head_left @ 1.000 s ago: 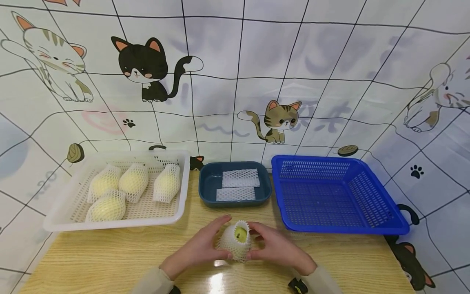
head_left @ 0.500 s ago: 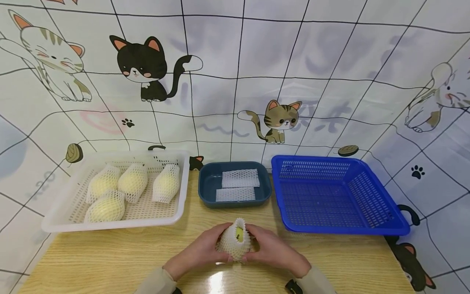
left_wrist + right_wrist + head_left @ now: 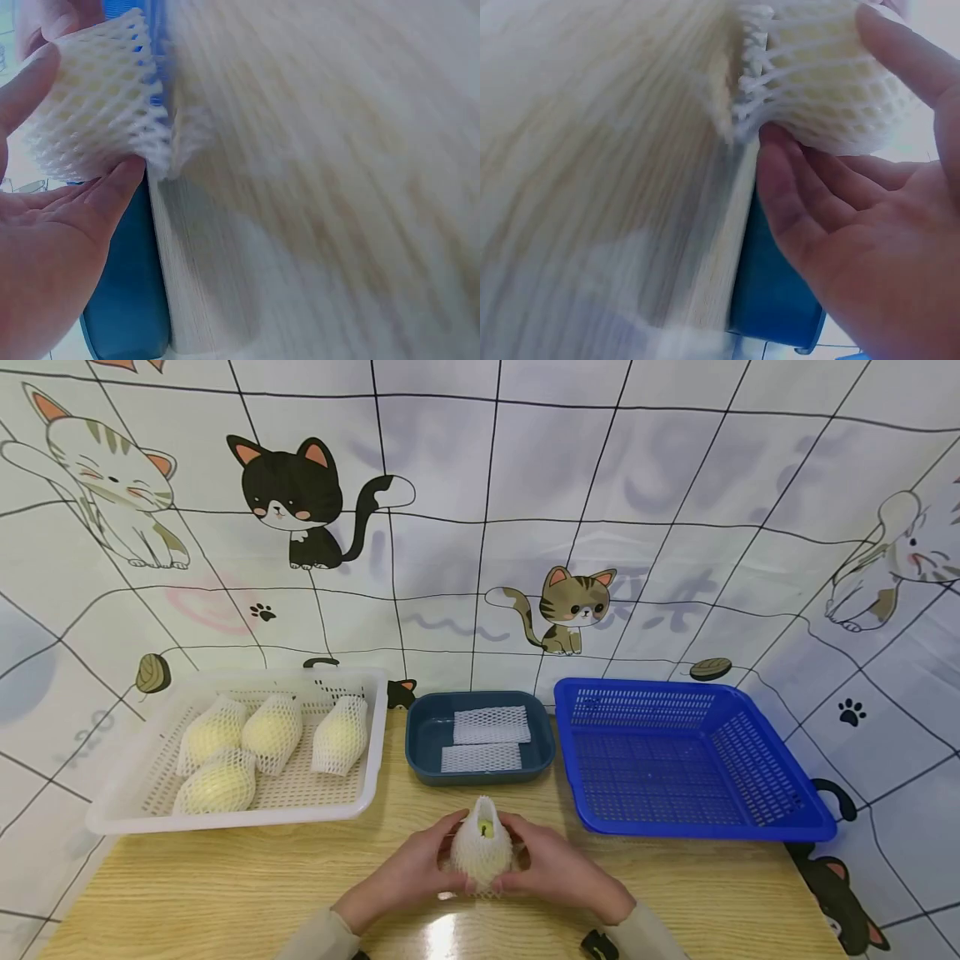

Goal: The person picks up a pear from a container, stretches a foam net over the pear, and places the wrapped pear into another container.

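Note:
Between both hands at the front of the table stands a yellow-green pear (image 3: 486,829), stem end up, inside a white foam net sleeve (image 3: 480,858). My left hand (image 3: 414,864) holds its left side, thumb at the near side and fingers curled round behind. On the right side my right hand (image 3: 553,864) grips it in the same way. The left wrist view shows the sleeve's net (image 3: 97,97) between thumb and fingers, its zigzag lower edge near the wood. The right wrist view has the pale pear showing through the net (image 3: 825,75); the far fingertips are partly hidden.
A white basket (image 3: 367,785) at the left holds several net-wrapped pears (image 3: 217,782). Behind the hands, a dark teal tray (image 3: 420,768) contains flat foam net sleeves (image 3: 491,724). To the right stands a blue basket (image 3: 652,760). A cat-print sheet (image 3: 450,552) hangs behind the table (image 3: 187,893).
Both hands have closed in on the sleeved pear from the sides. The sleeve's top now rises higher and narrower around the stem, and the pear stands more upright.

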`<state>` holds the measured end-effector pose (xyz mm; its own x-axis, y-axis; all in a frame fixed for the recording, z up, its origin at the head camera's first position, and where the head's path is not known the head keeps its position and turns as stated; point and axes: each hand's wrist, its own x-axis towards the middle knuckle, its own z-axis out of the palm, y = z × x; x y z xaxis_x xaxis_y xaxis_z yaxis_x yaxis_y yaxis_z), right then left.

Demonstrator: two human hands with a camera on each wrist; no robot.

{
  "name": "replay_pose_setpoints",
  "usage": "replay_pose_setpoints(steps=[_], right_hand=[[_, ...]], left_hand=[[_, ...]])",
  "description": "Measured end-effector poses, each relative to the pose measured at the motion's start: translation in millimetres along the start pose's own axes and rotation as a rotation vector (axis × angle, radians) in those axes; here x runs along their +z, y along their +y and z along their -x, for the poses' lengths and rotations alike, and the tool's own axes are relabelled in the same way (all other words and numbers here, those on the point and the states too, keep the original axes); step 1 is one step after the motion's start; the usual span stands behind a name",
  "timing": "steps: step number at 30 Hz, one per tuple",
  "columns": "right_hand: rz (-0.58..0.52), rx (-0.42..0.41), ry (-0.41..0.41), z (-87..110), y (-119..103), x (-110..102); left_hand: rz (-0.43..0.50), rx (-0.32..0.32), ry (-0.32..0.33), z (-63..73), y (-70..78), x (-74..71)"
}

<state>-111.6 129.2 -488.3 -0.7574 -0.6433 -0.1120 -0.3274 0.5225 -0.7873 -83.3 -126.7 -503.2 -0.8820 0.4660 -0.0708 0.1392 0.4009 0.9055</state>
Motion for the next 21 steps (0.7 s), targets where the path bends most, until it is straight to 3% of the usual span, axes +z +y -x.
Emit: replay_pose_setpoints(steps=[4, 8, 21], right_hand=[[-0.185, 0.045, 0.014, 1.5, -1.2, -2.4], [-0.284, 0.052, 0.050, 1.7, -0.9, -2.3], [-0.525, -0.012, 0.142, 0.1, 0.8, -0.5]], left_hand=[[0.195, -0.009, 0.020, 0.7, -0.3, -1.3], [0.341, -0.024, 0.045, 0.1, 0.8, -1.5], [0.496, -0.111, 0.172, 0.6, 10.5, 6.6]])
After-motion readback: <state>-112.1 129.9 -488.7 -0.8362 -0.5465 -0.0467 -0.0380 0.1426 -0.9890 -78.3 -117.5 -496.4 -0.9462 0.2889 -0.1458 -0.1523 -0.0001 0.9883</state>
